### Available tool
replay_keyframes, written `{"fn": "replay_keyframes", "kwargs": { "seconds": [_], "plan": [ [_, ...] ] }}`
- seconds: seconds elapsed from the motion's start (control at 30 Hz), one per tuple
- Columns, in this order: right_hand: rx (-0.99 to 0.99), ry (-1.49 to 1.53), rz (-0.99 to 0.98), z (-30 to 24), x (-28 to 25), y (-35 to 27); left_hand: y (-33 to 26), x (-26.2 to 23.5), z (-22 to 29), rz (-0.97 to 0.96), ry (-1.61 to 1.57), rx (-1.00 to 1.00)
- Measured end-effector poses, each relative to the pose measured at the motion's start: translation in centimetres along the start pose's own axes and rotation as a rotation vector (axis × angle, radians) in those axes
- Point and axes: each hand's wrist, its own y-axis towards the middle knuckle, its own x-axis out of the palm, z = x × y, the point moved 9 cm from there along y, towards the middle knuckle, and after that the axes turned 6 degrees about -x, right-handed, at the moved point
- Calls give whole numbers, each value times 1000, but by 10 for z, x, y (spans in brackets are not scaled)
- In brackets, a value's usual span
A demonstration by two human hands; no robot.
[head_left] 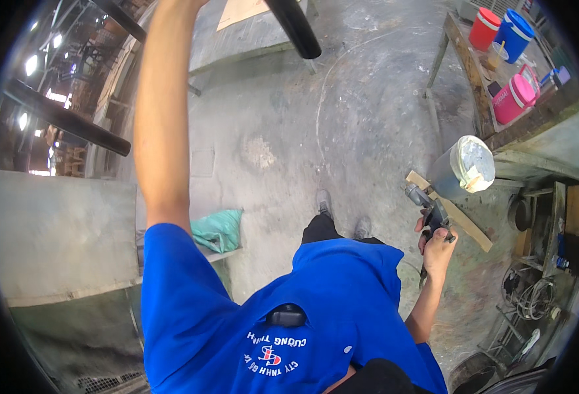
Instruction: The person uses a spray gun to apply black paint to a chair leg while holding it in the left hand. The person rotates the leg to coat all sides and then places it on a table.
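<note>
A grey angle grinder (427,209) is being gripped firmly by the right hand (438,248); the left hand is reaching overhead, unseen, so steady footing is advised.

The person wears a bright blue short-sleeved shirt (329,308) with white and red printing across its chest and a small black device (285,317) clipped at the collar, black trousers (320,230) below it, grey shoes (324,201), and nothing on the forearms or hands.
</note>
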Motion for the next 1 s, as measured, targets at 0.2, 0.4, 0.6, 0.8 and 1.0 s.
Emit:
{"fn": "replay_keyframes", "kwargs": {
  "seconds": [0.2,0.4,0.6,0.8,1.0],
  "plan": [
    [7,-17,132,17,-17,-33,18,43,-19,-104,-488,-135],
    [67,-39,221,42,-32,-50,-13,54,2,-673,-953,-188],
    [67,1,262,47,-30,-50,-80,-19,27,-796,-1004,-266],
    [72,39,143,61,-28,-46,-174,-64,48,-525,-708,-313],
    [5,3,-54,53,-27,-37,-218,-150,58,61,-259,-331]
  ]
}}
